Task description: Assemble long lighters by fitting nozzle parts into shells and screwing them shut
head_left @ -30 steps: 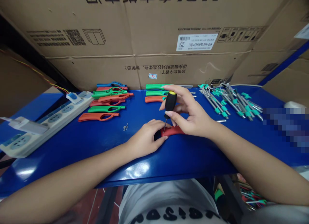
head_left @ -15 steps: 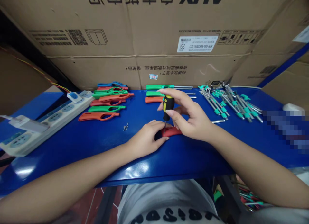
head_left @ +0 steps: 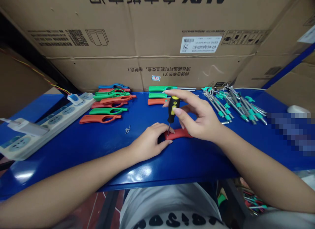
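A short black-and-yellow screwdriver stands nearly upright, tilted slightly right, in the closed fingers of my right hand. Its tip meets the left end of a red lighter handle lying flat on the blue table. My left hand is closed around that same end, thumb in front and fingers behind, holding it against the table. Part of the lighter's right side is hidden under my right hand. To the left of my left hand lies a small heap of screws.
Several coloured handle shells are stacked at back left beside a white power strip. Lighters with metal tubes lie at back centre. Metal tubes with teal parts are piled at right. A cardboard box stands behind.
The screwdriver's handle and my right hand have shifted slightly to the right, with the tip staying on the red lighter's end. My left hand keeps its place.
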`<state>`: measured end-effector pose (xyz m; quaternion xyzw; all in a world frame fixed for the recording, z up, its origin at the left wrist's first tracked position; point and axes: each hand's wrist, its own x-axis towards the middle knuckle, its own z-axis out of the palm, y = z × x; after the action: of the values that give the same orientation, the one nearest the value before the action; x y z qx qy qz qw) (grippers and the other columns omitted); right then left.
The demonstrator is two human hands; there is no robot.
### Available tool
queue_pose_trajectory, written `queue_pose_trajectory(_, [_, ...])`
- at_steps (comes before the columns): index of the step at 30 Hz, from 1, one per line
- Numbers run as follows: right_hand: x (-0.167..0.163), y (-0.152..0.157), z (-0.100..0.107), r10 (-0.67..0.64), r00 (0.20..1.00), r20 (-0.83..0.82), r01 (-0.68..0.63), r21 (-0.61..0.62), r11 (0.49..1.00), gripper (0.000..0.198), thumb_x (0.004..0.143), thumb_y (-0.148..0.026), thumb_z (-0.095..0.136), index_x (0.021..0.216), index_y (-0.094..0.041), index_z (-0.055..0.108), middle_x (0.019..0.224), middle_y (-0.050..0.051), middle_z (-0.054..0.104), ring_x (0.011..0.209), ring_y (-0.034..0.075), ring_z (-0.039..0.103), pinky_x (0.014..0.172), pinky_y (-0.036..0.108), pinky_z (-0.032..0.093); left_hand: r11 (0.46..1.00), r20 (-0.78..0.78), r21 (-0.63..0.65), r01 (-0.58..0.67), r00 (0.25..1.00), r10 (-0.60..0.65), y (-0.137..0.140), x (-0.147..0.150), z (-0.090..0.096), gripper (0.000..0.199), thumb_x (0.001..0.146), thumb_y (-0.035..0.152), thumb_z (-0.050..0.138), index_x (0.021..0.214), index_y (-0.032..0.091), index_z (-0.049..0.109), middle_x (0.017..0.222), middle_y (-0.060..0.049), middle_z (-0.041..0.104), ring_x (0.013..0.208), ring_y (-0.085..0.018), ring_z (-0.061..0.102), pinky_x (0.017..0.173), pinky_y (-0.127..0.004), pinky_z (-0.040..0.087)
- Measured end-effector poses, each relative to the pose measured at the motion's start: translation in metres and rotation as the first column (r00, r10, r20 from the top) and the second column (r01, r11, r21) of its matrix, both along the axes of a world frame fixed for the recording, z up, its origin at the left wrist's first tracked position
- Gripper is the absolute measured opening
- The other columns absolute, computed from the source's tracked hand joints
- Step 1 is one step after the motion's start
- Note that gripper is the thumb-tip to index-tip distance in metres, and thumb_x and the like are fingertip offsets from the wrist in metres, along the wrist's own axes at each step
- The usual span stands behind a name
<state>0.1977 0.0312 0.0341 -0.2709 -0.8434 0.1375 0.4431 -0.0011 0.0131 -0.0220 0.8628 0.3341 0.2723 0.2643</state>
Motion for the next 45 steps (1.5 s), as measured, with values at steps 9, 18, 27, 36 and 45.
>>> queue_pose_trajectory(9, [0.001, 0.002, 0.004, -0.049, 0.998, 0.027, 0.046, 0.093, 0.995, 0.042, 0.106, -0.033, 0.038, 0.147, -0.024, 0.046, 0.127, 0.009, 0.068, 0.095, 0.019, 0.071, 0.076, 0.033, 0.061, 1.0, 0.036, -0.021, 0.012, 0.999, -0.011, 0.0, 0.0, -0.001, 0.011, 0.088, 0.014, 0.069, 0.093, 0.018, 0.061, 0.1, -0.003, 0.071, 0.095, -0.019, 0.064, 0.09, -0.035, 0.049])
queue_pose_trajectory(18, [0.004, 0.005, 0.002, -0.156, 0.988, -0.019, 0.156, 0.221, 0.963, 0.032, 0.095, -0.04, 0.063, 0.121, -0.023, 0.066, 0.111, 0.009, 0.073, 0.099, 0.024, 0.07, 0.085, 0.038, 0.059, 1.0, 0.013, -0.008, 0.008, 1.0, -0.008, -0.001, 0.001, 0.0, 0.016, 0.089, 0.016, 0.069, 0.103, 0.019, 0.062, 0.104, -0.004, 0.071, 0.097, -0.021, 0.065, 0.092, -0.037, 0.049])
queue_pose_trajectory(27, [0.003, 0.012, 0.0, -0.057, 0.994, -0.091, 0.055, -0.021, 0.998, 0.032, 0.098, -0.04, 0.058, 0.124, -0.022, 0.062, 0.11, 0.006, 0.071, 0.07, 0.014, 0.067, 0.064, 0.03, 0.059, 1.0, 0.012, -0.002, 0.016, 1.0, -0.016, 0.0, 0.0, -0.002, 0.02, 0.088, 0.019, 0.071, 0.106, 0.018, 0.061, 0.108, -0.006, 0.071, 0.1, -0.022, 0.065, 0.093, -0.039, 0.051])
queue_pose_trajectory(36, [0.0, 0.011, -0.006, 0.059, 0.998, -0.027, -0.062, -0.137, 0.989, 0.045, 0.108, -0.035, 0.03, 0.151, -0.026, 0.037, 0.128, 0.009, 0.066, 0.072, 0.012, 0.068, 0.066, 0.029, 0.06, 1.0, 0.012, -0.007, 0.022, 1.0, -0.022, 0.0, 0.0, -0.002, 0.018, 0.089, 0.019, 0.07, 0.104, 0.019, 0.06, 0.107, -0.005, 0.071, 0.099, -0.022, 0.065, 0.092, -0.039, 0.051])
queue_pose_trajectory(45, [0.002, 0.009, -0.005, -0.08, 0.996, -0.033, 0.083, 0.111, 0.99, 0.034, 0.102, -0.039, 0.051, 0.13, -0.022, 0.059, 0.121, 0.01, 0.07, 0.089, 0.019, 0.071, 0.08, 0.035, 0.061, 0.999, 0.008, 0.001, 0.032, 0.999, -0.032, 0.0, 0.0, -0.002, 0.02, 0.088, 0.018, 0.071, 0.106, 0.019, 0.061, 0.108, -0.005, 0.07, 0.101, -0.022, 0.064, 0.094, -0.038, 0.05])
